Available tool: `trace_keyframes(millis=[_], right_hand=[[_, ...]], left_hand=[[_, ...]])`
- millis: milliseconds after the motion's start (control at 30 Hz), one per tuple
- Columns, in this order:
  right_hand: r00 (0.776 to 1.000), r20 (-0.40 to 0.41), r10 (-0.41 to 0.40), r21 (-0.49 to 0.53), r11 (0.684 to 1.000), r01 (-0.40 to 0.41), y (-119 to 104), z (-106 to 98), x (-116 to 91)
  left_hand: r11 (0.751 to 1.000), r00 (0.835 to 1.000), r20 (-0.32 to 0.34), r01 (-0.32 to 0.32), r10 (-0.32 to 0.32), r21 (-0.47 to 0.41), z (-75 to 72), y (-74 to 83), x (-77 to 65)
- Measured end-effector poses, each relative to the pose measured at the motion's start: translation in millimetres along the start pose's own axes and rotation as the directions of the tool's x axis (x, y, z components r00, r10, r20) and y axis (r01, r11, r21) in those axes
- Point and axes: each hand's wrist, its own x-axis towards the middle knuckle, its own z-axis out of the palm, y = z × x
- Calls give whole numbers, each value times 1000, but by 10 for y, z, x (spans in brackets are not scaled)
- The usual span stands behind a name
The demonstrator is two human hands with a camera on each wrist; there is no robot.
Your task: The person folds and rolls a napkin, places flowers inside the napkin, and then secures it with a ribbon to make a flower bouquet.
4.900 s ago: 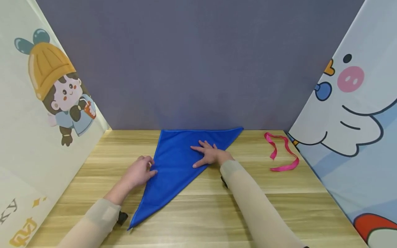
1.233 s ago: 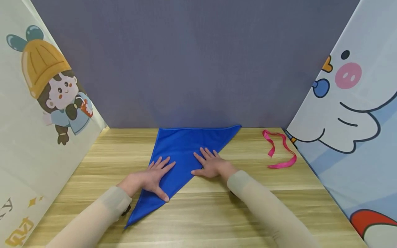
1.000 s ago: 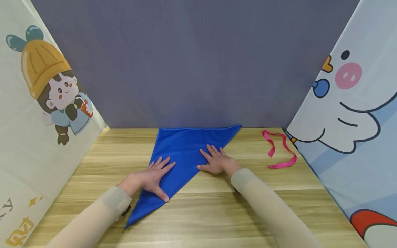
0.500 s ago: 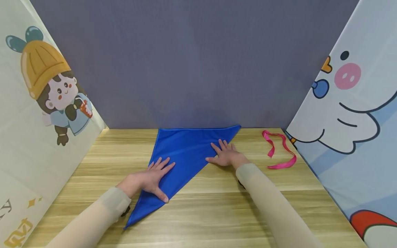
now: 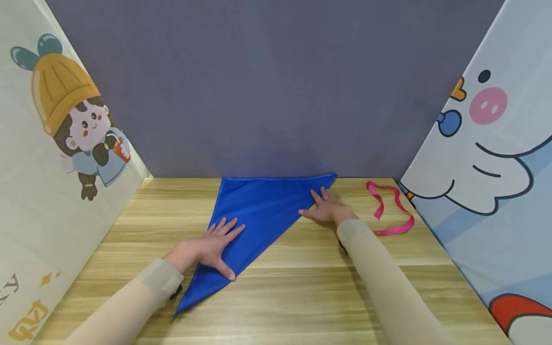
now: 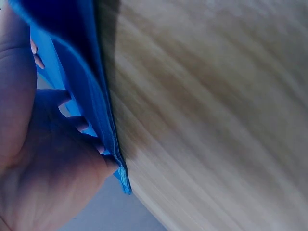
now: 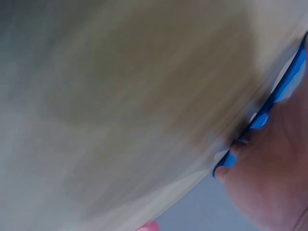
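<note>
Twelve o'clock is directly away from me, the blue cloth [image 5: 260,203] being the centre of the dial. It lies as a triangle on the wood-grain table [image 5: 302,297], corners near two, eleven and between seven and eight; its diagonal edge faces me.

My left hand [image 5: 212,251], at eight, rests palm down, fingers spread apart, thumb on the diagonal edge. My right hand [image 5: 328,211], between two and three, has its digits apart, tips touching that edge short of the two o'clock corner. Neither hand grips; I cannot tell how hard either presses.

In my judgement the step in hand is flattening the cloth along its diagonal edge. The next move probably calls for a steady left hand while the right completes the run to the corner.

Surroundings: a pink ribbon [image 5: 398,230] lies loose at three, apart from the cloth; my right sleeve [image 5: 390,282] hides part of its near end. The grey panel [image 5: 267,86] at twelve limits room beyond the far edge; contact there cannot be confirmed.
</note>
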Motion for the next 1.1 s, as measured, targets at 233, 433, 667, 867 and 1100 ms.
trace_keyframes(millis=[233, 433, 667, 867, 1100], right_hand=[[999, -36, 29, 35, 999, -28, 34, -26, -52], [997, -48, 63, 22, 998, -62, 81, -66, -35], [996, -64, 57, 21, 998, -56, 47, -113, -74], [996, -45, 83, 4, 997, -83, 150, -100, -7], [995, -50, 89, 23, 996, -88, 220, -147, -55]], left_hand=[[1000, 1000, 11, 4, -4, 7, 4, 13, -11], [1000, 1000, 15, 9, -9, 1, 11, -9, 6], [1000, 1000, 1, 6, -6, 3, 18, -31, 13], [1000, 1000, 8, 5, -5, 31, 27, 26, 27], [999, 1000, 21, 18, -19, 51, 39, 126, 82]])
